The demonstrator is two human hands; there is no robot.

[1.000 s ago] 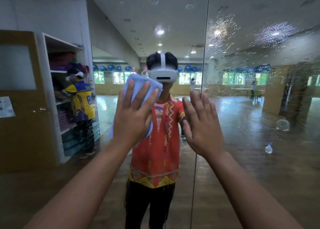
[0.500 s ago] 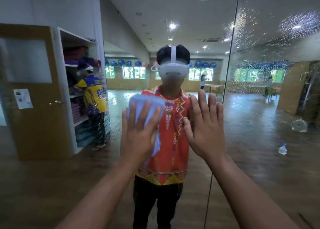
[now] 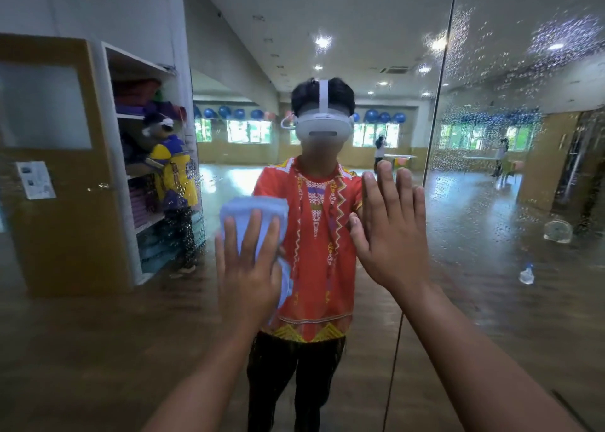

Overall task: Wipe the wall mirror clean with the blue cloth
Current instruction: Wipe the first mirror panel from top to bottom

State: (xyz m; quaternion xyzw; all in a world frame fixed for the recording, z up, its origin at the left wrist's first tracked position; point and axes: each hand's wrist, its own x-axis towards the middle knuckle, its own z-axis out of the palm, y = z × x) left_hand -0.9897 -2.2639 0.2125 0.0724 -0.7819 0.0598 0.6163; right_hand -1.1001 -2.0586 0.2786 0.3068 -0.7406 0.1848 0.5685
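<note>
The wall mirror point(image 3: 510, 300) fills the view, two panels meeting at a vertical seam point(image 3: 438, 81). The right panel is speckled with water droplets. My left hand point(image 3: 247, 268) lies flat with straight fingers on the folded blue cloth point(image 3: 253, 210), pressing it against the left panel at chest height. My right hand point(image 3: 389, 232) is flat with straight fingers at the glass just right of the cloth, holding nothing. My own reflection in a red patterned shirt stands behind both hands.
A brown door point(image 3: 62, 169) and white shelves point(image 3: 137, 156) with mats appear at the left, with a reflected person in yellow and blue beside them. A spray bottle point(image 3: 526, 273) and a small fan point(image 3: 557, 231) show on the reflected wooden floor at right.
My left hand has slid the cloth downward on the mirror, from face height to chest height. The view has shifted left, so the seam now sits further right. My right hand stays flat.
</note>
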